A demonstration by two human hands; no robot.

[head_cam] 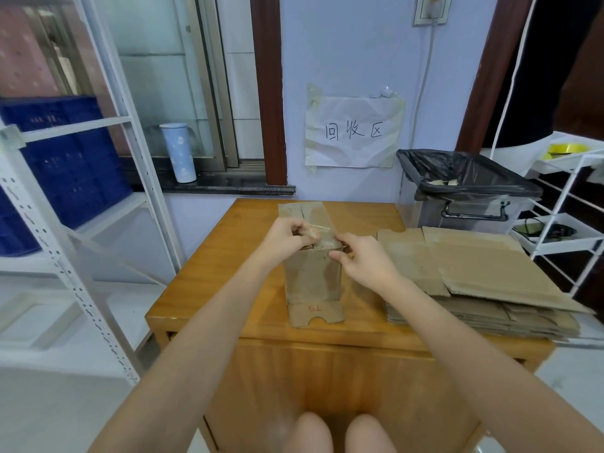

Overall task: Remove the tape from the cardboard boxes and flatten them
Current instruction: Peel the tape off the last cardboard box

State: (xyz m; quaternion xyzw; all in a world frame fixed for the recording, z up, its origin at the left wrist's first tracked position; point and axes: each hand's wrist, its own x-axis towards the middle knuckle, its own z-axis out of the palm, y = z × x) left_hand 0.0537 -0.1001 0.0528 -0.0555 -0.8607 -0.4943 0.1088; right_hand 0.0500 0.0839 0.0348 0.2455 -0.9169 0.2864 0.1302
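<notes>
Far left of the frame, a white metal shelving rack (65,263) with punched uprights holds a ribbed blue plastic crate (65,158), and on the dark sill beside it stands one pale blue cylindrical tumbler (179,153). Moving to centre, the glossy wooden surface (212,273) shows bare room along its left edge and front edge. On it, one small cardboard box (313,276) stands with a notched flap lying toward the viewer and another flap lying flat behind it. The left hand (287,235) is up at the box top, its fingers curled and pinching a crinkled strip of clear tape (318,235). The right hand (362,256) is just beside it, fingers bent and gripping the box's upper right corner. On the wall above hangs one creased paper sign (353,132), taped at its corners. Right of the box, a layered stack of flattened cardboard (483,276) overhangs the surface's right edge. Behind it sits one grey bin lined with a black bag (467,188). At far right, a white wire rack (568,230).
</notes>
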